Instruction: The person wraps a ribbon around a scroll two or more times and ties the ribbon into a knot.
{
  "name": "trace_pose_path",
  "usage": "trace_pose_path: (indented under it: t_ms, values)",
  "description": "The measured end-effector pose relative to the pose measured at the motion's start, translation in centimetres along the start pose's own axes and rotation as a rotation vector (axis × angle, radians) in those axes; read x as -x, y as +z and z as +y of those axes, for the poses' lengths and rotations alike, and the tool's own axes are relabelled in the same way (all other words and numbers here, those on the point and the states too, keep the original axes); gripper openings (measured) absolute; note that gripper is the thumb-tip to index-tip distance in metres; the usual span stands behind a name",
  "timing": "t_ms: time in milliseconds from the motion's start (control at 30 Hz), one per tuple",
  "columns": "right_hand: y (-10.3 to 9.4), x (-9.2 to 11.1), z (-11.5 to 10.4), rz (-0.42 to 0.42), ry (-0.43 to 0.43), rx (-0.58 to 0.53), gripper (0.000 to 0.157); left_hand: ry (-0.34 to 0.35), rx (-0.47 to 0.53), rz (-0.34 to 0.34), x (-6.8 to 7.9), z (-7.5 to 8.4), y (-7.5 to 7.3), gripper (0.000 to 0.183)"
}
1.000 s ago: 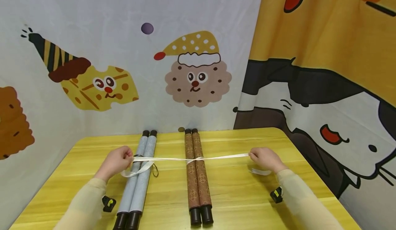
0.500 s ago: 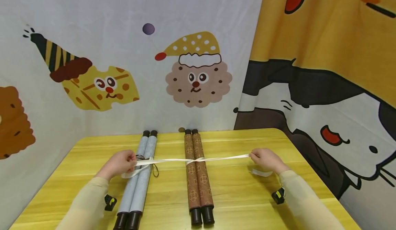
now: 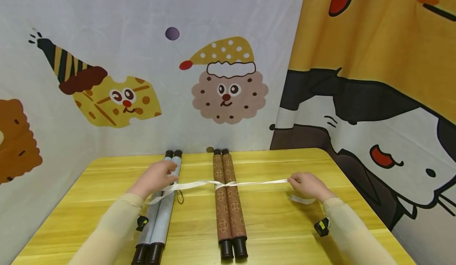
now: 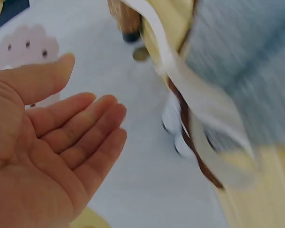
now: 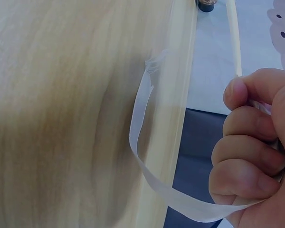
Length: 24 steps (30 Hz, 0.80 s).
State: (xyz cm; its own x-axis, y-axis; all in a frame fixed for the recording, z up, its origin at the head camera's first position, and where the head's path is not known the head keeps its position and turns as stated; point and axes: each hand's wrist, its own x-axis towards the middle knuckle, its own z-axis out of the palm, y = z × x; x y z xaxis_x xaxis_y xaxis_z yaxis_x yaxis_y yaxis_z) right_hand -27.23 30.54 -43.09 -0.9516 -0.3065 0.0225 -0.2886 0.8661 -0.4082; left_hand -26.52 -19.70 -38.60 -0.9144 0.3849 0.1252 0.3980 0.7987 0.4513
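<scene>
A pair of brown patterned scrolls (image 3: 223, 213) with dark end knobs lies side by side mid-table, with a white ribbon (image 3: 260, 183) crossed around them. My right hand (image 3: 309, 185) grips the ribbon's right end in curled fingers; the frayed tail (image 5: 140, 111) hangs below it in the right wrist view. Above a pair of light blue scrolls (image 3: 164, 217) is my left hand (image 3: 156, 178), its fingers loosely bent. The left wrist view shows that palm (image 4: 42, 166) holding nothing, while the left ribbon length (image 4: 202, 97) hangs apart from it, over the blue scrolls.
The wooden table (image 3: 285, 225) reaches back to a white cartoon-printed curtain (image 3: 142, 67). A yellow, black and white cloth (image 3: 374, 98) hangs at the right. A thin brown cord loop (image 3: 180, 197) sticks out from the blue scrolls. Small black devices are at both wrists.
My left hand has let go of the ribbon's left length and moved right, over the blue scrolls. That length now sags. The right hand keeps its grip, nearly still.
</scene>
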Motion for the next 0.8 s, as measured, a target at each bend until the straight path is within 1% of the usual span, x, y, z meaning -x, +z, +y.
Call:
trace_pose_path:
  t_ms: [133, 267, 367, 500, 600, 700, 800]
  values:
    - [0.0, 0.0, 0.0, 0.003, -0.003, -0.009, 0.036, 0.07, -0.028, -0.044, -1.4, 1.6, 1.3, 0.039]
    - [0.0, 0.0, 0.0, 0.007, -0.003, -0.008, 0.036, 0.095, -0.065, -0.078, -2.6, 2.5, 2.4, 0.038]
    - [0.1, 0.0, 0.1, 0.007, 0.007, -0.01, 0.036, 0.097, -0.086, -0.1, -3.5, 3.0, 3.0, 0.039]
    - [0.2, 0.1, 0.2, 0.007, -0.006, -0.018, 0.036, 0.076, -0.101, -0.127, -4.4, 3.3, 3.8, 0.044]
    - [0.1, 0.2, 0.2, 0.005, -0.024, -0.013, 0.034, 0.068, -0.142, -0.147, -5.0, 3.5, 4.6, 0.047]
    - [0.0, 0.4, 0.1, 0.002, -0.016, -0.011, 0.034, 0.068, -0.214, -0.147, -5.5, 3.6, 5.5, 0.04]
    - [-0.1, 0.4, 0.0, 0.004, -0.015, -0.007, 0.034, 0.062, -0.28, -0.136, -5.7, 3.7, 6.3, 0.021]
